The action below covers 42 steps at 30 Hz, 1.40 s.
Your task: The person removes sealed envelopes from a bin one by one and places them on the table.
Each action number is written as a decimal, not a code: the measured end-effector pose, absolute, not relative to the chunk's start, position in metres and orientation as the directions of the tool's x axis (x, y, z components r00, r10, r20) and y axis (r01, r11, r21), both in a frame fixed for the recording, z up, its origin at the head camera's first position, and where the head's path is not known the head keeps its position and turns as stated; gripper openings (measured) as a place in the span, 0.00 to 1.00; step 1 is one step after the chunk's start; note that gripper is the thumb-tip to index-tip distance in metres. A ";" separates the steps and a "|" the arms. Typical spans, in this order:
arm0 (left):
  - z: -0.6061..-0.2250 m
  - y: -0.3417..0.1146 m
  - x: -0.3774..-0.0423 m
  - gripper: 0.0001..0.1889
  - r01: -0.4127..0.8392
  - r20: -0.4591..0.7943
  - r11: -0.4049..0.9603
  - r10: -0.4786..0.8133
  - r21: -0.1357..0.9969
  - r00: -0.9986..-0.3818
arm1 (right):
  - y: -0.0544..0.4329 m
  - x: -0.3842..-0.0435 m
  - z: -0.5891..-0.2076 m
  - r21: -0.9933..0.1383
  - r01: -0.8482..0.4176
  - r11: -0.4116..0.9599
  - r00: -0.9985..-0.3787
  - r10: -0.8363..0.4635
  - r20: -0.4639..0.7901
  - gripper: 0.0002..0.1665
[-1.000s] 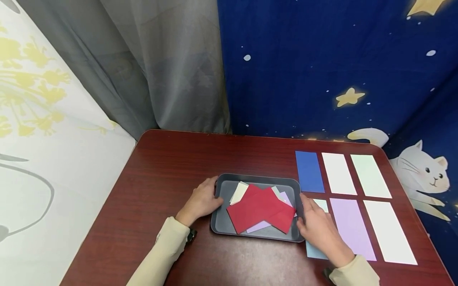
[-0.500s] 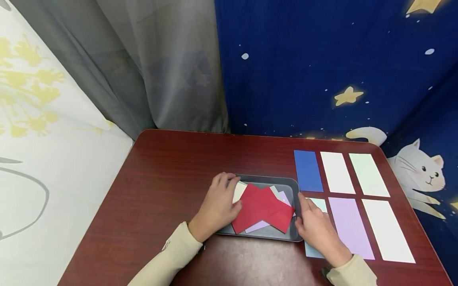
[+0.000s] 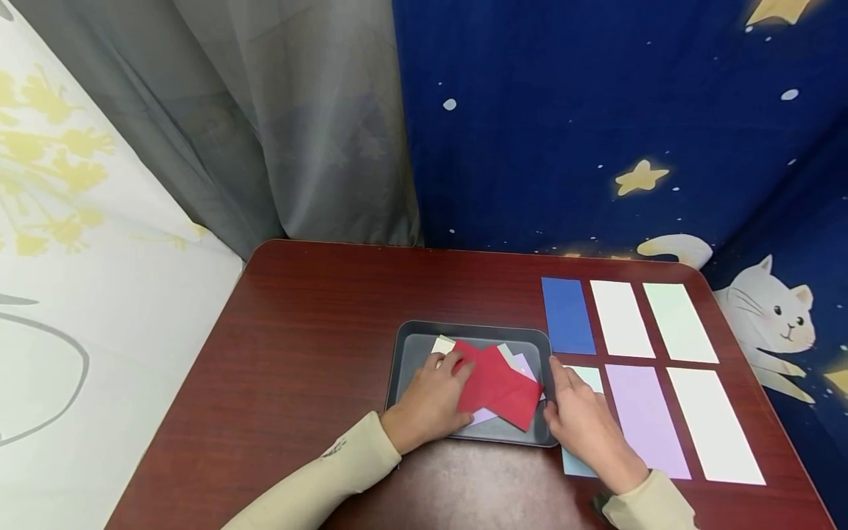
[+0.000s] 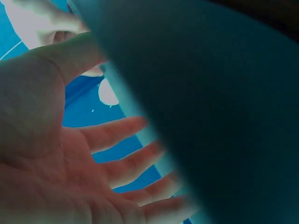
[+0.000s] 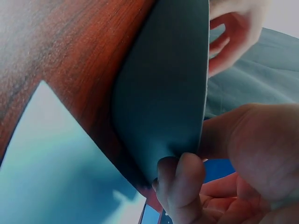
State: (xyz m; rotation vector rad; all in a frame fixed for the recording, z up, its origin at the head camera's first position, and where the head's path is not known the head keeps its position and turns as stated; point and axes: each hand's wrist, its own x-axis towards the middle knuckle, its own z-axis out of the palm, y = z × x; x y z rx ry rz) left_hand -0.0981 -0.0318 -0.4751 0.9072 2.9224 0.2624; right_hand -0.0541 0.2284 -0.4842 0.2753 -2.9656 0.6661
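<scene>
A dark grey rectangular tray (image 3: 414,350) lies on the table with several paper pieces in it. On top are overlapping red paper pieces (image 3: 503,383); cream paper (image 3: 442,344) and lilac paper (image 3: 525,364) stick out from beneath. My left hand (image 3: 430,405) reaches over the tray's left side, fingers spread on the left part of the red paper. In the left wrist view that hand's fingers (image 4: 133,165) look loosely extended. My right hand (image 3: 586,427) grips the tray's right rim; the right wrist view shows its thumb and fingers pinching the tray wall (image 5: 163,93).
Flat paper rectangles lie in two rows at the right: blue (image 3: 568,316), white (image 3: 623,319) and pale green (image 3: 681,324) behind, with lilac (image 3: 647,419) and white sheets (image 3: 717,425) in front. A light blue sheet (image 3: 575,462) is partly under my right hand. Curtains (image 3: 331,132) hang behind the table.
My left hand has left the tray's left rim and moved right, over the tray and onto the red paper. My right hand stays at the right rim.
</scene>
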 end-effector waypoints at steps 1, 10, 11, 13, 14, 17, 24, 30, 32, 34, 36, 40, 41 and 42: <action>-0.476 -0.031 -0.097 0.40 0.554 -0.031 0.814 0.567 0.176 -0.823 | 0.228 -0.054 -0.484 -0.415 -0.195 0.889 -0.980 -0.157 0.126 0.45; -0.479 -0.028 -0.095 0.37 0.523 -0.079 0.834 0.541 0.174 -0.837 | 0.228 -0.054 -0.484 -0.418 -0.186 0.889 -0.982 -0.152 0.112 0.45; -0.479 -0.028 -0.096 0.38 0.519 -0.083 0.837 0.537 0.175 -0.839 | 0.228 -0.054 -0.484 -0.418 -0.184 0.889 -0.982 -0.151 0.111 0.45; -0.479 -0.027 -0.096 0.38 0.510 -0.091 0.842 0.530 0.174 -0.843 | 0.228 -0.054 -0.484 -0.419 -0.184 0.889 -0.982 -0.150 0.111 0.45; -0.479 -0.028 -0.096 0.39 0.506 -0.096 0.845 0.525 0.172 -0.845 | 0.228 -0.054 -0.484 -0.420 -0.184 0.889 -0.982 -0.150 0.112 0.45; -0.478 -0.028 -0.096 0.40 0.499 -0.098 0.849 0.519 0.173 -0.849 | 0.228 -0.054 -0.485 -0.424 -0.186 0.886 -0.982 -0.151 0.114 0.45; -0.475 -0.031 -0.096 0.40 0.498 -0.066 0.846 0.518 0.192 -0.853 | 0.229 -0.054 -0.485 -0.425 -0.187 0.885 -0.982 -0.151 0.117 0.46; -0.471 -0.032 -0.097 0.42 0.487 -0.069 0.849 0.509 0.206 -0.858 | 0.230 -0.053 -0.485 -0.420 -0.184 0.888 -0.982 -0.148 0.118 0.46; -0.469 -0.033 -0.098 0.44 0.481 -0.077 0.851 0.505 0.209 -0.860 | 0.230 -0.053 -0.485 -0.417 -0.187 0.889 -0.981 -0.148 0.125 0.46; -0.468 -0.033 -0.098 0.45 0.482 -0.080 0.851 0.506 0.207 -0.859 | 0.230 -0.053 -0.486 -0.415 -0.192 0.889 -0.980 -0.149 0.133 0.46; -0.468 -0.034 -0.098 0.45 0.485 -0.074 0.850 0.508 0.205 -0.858 | 0.230 -0.052 -0.486 -0.413 -0.196 0.889 -0.979 -0.151 0.140 0.46; -0.467 -0.036 -0.099 0.44 0.486 -0.057 0.850 0.506 0.201 -0.861 | 0.229 -0.053 -0.485 -0.410 -0.196 0.891 -0.979 -0.152 0.138 0.45; -0.466 -0.037 -0.099 0.43 0.484 -0.057 0.851 0.504 0.204 -0.862 | 0.229 -0.052 -0.485 -0.409 -0.195 0.891 -0.979 -0.151 0.136 0.45; -0.466 -0.038 -0.099 0.43 0.480 -0.058 0.853 0.500 0.205 -0.864 | 0.229 -0.053 -0.485 -0.408 -0.194 0.892 -0.979 -0.151 0.135 0.45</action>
